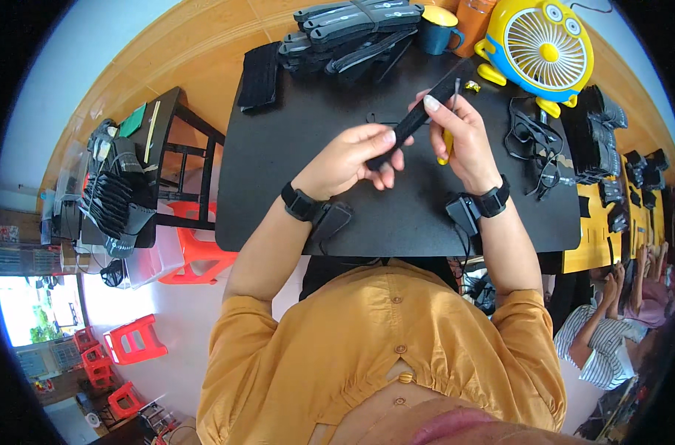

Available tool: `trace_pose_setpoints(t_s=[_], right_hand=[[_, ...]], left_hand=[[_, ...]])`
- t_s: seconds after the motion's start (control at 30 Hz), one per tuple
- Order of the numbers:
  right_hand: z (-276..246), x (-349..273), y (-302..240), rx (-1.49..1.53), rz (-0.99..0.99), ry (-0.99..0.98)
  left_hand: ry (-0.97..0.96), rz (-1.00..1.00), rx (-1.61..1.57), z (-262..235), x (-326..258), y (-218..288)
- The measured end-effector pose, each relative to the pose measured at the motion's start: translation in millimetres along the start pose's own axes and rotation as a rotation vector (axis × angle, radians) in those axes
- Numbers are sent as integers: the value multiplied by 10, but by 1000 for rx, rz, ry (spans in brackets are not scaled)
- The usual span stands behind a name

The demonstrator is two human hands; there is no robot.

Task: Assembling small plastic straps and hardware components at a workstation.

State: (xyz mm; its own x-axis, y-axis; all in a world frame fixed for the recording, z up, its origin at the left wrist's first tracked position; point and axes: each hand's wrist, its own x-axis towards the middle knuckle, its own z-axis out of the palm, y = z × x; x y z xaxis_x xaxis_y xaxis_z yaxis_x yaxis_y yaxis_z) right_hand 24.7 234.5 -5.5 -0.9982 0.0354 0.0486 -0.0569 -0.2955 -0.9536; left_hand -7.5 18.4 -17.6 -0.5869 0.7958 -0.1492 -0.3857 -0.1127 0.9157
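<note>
A black fabric strap (408, 127) runs slantwise above the dark table, between my two hands. My left hand (346, 154) pinches its lower end between thumb and fingers. Higher up, my right hand (465, 132) has its thumb pressed on the same strap. Tucked in that right hand is also a slim tool with a yellow handle (446, 146) and a thin metal shaft; its exact kind is unclear. Below the strap, a thin dark cord (380, 119) lies on the table, partly hidden by my hands.
Bundled grey-and-black straps (359, 26) and a stack of black fabric pieces (259, 76) lie at the far left of the black table (278, 215). A mug (437, 37) and a yellow fan (548, 52) stand at the back. Tangled black straps (534, 141) lie right. Co-workers sit at the far right.
</note>
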Motion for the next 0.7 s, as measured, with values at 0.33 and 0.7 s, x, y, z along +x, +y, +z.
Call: trace_pose_setpoints(t_s=[0.33,0.7], right_hand=[[-113,-10,-62,24,-27,34],[-91,31,-10,103,26,-104]], left_hand=[[485,423,731,100,-31,21],[-294,-96,98,44,-118,73]])
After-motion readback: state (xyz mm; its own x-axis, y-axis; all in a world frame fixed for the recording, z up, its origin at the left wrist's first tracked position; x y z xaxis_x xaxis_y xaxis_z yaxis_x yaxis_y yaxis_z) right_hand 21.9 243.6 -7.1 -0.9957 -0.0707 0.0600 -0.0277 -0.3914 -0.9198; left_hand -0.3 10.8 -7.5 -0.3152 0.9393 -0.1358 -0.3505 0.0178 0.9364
